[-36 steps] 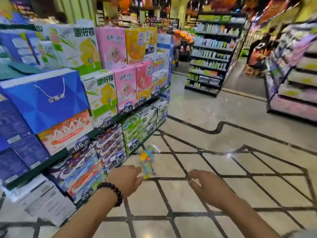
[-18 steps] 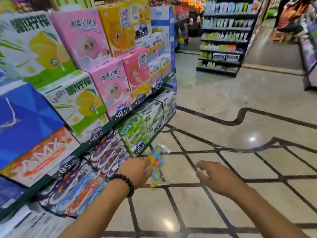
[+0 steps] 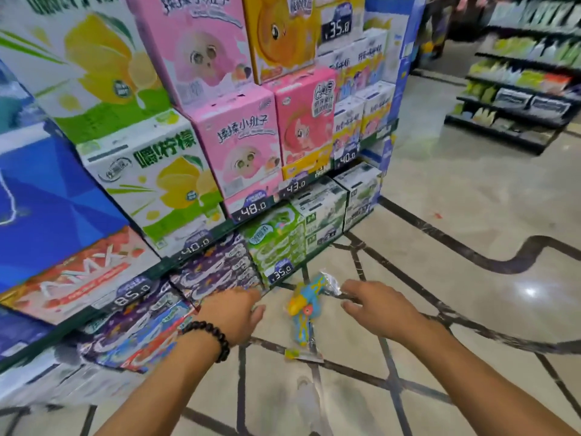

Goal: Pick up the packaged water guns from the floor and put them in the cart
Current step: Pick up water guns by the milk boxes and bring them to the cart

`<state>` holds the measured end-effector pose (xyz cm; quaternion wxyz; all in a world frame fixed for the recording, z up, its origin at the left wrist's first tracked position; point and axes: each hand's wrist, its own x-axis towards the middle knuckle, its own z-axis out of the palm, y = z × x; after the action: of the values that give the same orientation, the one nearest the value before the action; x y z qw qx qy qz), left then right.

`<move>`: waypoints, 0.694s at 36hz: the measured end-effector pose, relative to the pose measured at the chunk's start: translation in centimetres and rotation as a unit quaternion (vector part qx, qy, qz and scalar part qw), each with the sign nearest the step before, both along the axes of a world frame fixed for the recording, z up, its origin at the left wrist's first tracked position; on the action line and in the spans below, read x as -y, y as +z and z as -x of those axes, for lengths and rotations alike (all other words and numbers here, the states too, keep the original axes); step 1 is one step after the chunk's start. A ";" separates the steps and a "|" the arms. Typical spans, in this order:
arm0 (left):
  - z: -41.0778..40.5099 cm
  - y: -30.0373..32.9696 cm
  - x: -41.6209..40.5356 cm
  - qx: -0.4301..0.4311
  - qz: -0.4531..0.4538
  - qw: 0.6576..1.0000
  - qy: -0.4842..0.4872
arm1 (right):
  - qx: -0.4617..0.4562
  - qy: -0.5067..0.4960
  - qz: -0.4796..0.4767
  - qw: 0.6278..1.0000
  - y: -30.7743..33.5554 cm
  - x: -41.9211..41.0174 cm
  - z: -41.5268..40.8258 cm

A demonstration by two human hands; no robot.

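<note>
A packaged water gun [image 3: 305, 313], blue and yellow in a clear plastic bag, lies on the tiled floor close to the foot of a shelf. My left hand [image 3: 234, 314], a dark bead bracelet on its wrist, hovers just left of the package with fingers loosely bent and holds nothing. Just right of the package is my right hand [image 3: 379, 306], fingers spread; its fingertips are at the bag's upper right edge, and I cannot tell if they touch it. No cart is in view.
A tall shelf [image 3: 220, 228] of boxed drinks with price tags fills the left side and stands right beside the package. Beige floor tiles [image 3: 471, 215] with dark lines stretch to the right. Another stocked shelf [image 3: 518, 102] stands far back right.
The view has moved closer and lower toward the package. My hands now flank the water gun, the left one having moved off it and the right one reaching nearer to the bag.
</note>
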<state>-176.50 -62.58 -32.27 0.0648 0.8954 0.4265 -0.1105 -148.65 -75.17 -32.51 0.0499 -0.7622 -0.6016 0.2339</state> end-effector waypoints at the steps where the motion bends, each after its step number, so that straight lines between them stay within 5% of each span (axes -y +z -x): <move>1: -0.7 -0.7 -1.3 -0.001 0.006 1.000 0.004 | 0.001 0.001 0.007 1.000 -0.3 -1.2 -0.6; 12: -7.8 -8.3 -15.8 -0.004 0.043 0.999 0.018 | 0.009 -0.023 0.063 0.998 -4.8 -12.7 -8.0; 25: -9.6 -23.3 -18.6 0.022 0.086 0.983 0.163 | -0.014 0.079 0.079 0.994 -22.0 -23.6 -9.9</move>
<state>-166.89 -44.02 -55.54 0.1684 0.8074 0.5537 -0.1151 -138.70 -51.57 -54.49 -0.0200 -0.7107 -0.6385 0.2947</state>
